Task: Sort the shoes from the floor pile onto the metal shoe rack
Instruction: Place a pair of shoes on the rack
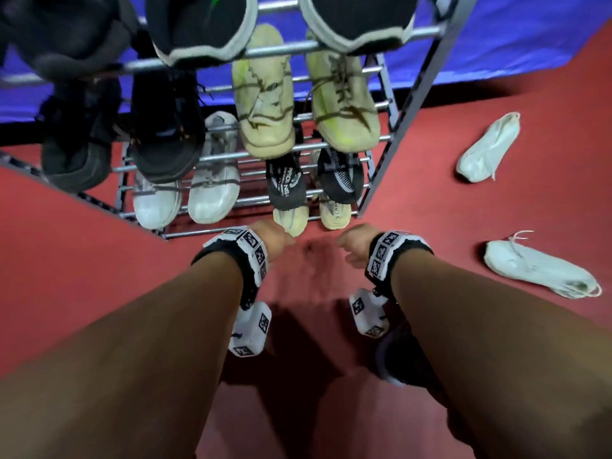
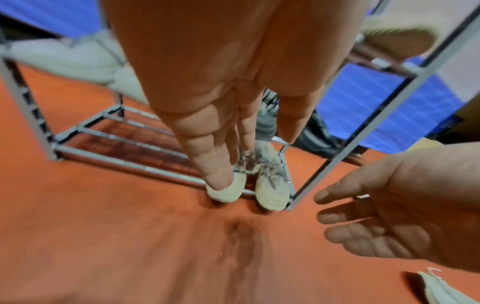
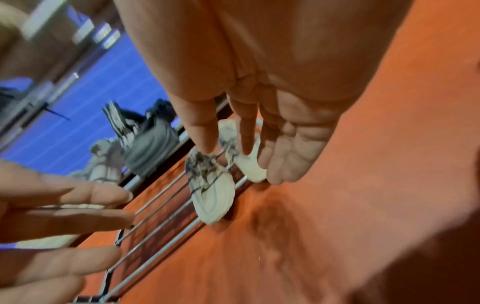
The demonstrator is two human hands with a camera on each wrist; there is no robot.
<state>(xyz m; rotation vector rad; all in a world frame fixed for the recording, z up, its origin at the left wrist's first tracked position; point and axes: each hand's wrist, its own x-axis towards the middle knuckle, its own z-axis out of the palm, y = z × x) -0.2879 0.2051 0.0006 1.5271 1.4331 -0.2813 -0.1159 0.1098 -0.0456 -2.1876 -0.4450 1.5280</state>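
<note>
The metal shoe rack (image 1: 418,94) stands before me, with pairs on all its tiers. A cream pair (image 1: 335,215) sits at the right end of the bottom tier, toes over the front bar. My left hand (image 1: 275,236) and right hand (image 1: 352,246) hover just in front of that pair, both empty. The left wrist view shows the left hand (image 2: 226,144) with straight fingers above the cream pair (image 2: 272,189). The right hand (image 3: 246,144) is likewise open over the pair (image 3: 211,197). Two white shoes (image 1: 488,149) (image 1: 539,270) lie on the red floor to the right.
Black, beige and white pairs fill the upper tiers (image 1: 265,104). The bottom tier's left part (image 2: 124,144) is bare bars. A blue mat (image 1: 513,38) lies behind the rack. A dark shoe (image 1: 397,356) shows under my right forearm. Red floor (image 1: 82,260) stretches to the left.
</note>
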